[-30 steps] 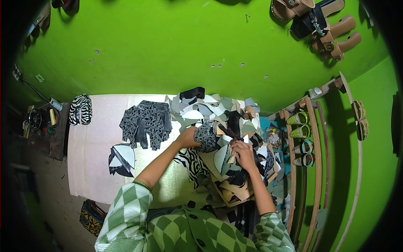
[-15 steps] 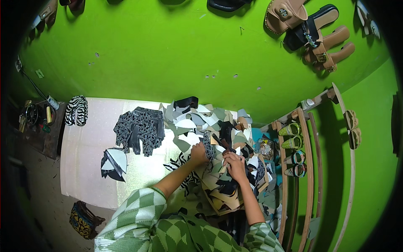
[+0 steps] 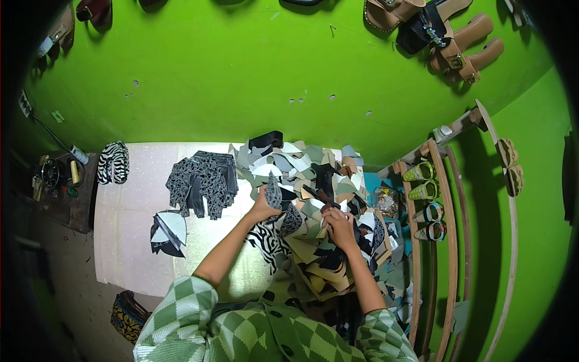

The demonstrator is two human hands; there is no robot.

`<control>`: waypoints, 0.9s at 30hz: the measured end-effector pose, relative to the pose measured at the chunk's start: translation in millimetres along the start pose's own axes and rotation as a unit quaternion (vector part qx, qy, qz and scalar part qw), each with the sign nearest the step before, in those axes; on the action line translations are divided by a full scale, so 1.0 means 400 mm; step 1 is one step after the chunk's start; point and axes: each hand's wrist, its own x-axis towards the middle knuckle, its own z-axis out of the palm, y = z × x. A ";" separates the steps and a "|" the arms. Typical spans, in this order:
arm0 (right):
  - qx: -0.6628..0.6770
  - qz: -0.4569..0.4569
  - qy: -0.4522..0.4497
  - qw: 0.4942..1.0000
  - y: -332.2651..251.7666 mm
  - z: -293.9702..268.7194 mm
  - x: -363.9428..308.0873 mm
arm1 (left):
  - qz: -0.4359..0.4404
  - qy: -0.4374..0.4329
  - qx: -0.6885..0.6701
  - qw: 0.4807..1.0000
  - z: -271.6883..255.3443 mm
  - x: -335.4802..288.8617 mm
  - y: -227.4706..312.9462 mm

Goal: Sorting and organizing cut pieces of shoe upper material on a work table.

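Note:
My left hand [image 3: 263, 208] is closed on a grey-and-black patterned material scrap [image 3: 273, 189], held upright over the left side of a loose heap of cut scraps [image 3: 295, 161]. My right hand [image 3: 339, 227] reaches into the heap, its fingers curled down among the pieces; what they grip is hidden. Beneath and between the hands lies another patterned scrap [image 3: 291, 219]. Zebra-print material [image 3: 266, 246] lies below my left wrist. Left of the heap, patterned cut pieces [image 3: 202, 181] sit in a stack, with a smaller stack of white and black pieces [image 3: 169, 233] nearer me.
A pale table [image 3: 129, 211] carries the pieces, with a zebra-print bundle [image 3: 113, 163] at its far left corner. A wooden rack [image 3: 443, 241] holding sandals [image 3: 422, 190] stands on the right. More sandals [image 3: 464, 54] hang on the green wall. At left is a dark machine stand [image 3: 63, 193].
My left hand has moved left and lifted a patterned scrap from the heap. My right hand stays in the heap, its fingers more curled. The whole view has shifted slightly.

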 end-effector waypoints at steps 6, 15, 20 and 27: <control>-0.006 -0.029 -0.064 0.997 -0.076 0.044 0.032 | -0.053 0.039 -0.082 0.994 -0.143 -0.121 0.062; -0.178 -0.023 -0.071 0.981 -0.155 0.320 0.151 | -0.063 0.132 -0.082 0.986 -0.238 -0.304 0.070; -0.223 0.045 -0.134 0.965 -0.143 0.369 0.199 | -0.048 0.121 -0.006 0.992 -0.276 -0.412 0.083; 0.277 -0.022 -0.010 0.961 -0.203 0.299 0.240 | -0.054 0.230 0.077 0.969 -0.341 -0.555 0.013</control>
